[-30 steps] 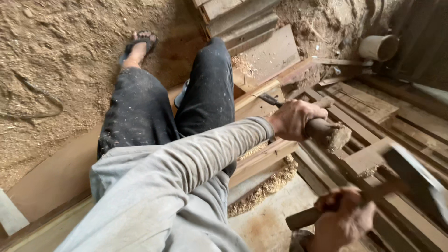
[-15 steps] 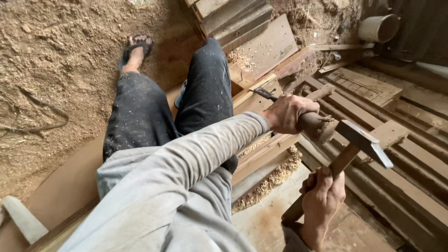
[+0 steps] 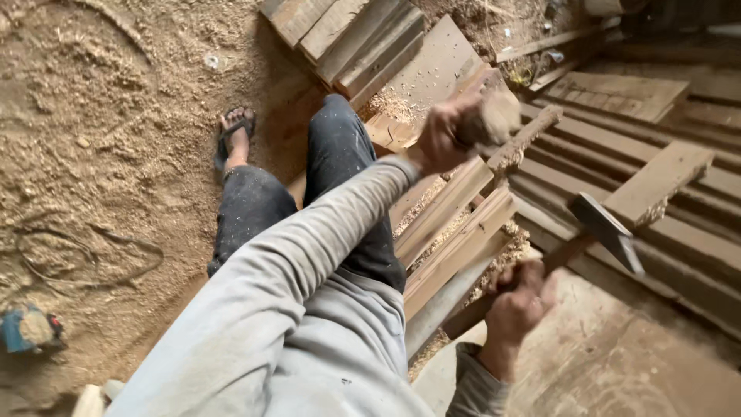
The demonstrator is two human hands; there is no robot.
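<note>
My left hand (image 3: 450, 133) reaches out on a long grey sleeve and is shut on a stubby, dusty wooden piece (image 3: 498, 116), blurred by motion, held above a stack of wooden slats (image 3: 455, 232). My right hand (image 3: 519, 303), lower right, grips the wooden handle of a hammer (image 3: 610, 228). Its dark metal head hangs over the planks, to the right of and below the left hand. My legs in dark speckled trousers stretch ahead, with one sandalled foot (image 3: 234, 137) on the sawdust.
Sawdust covers the ground at left. Rows of planks and mouldings (image 3: 664, 208) lie at right, more boards (image 3: 355, 38) at the top. A blue object (image 3: 27, 328) sits at the left edge. A bare dusty floor patch (image 3: 617, 363) lies at lower right.
My left hand has lifted up and away from the slats with the wooden piece. My right hand swung the hammer up from low right. The view has tilted.
</note>
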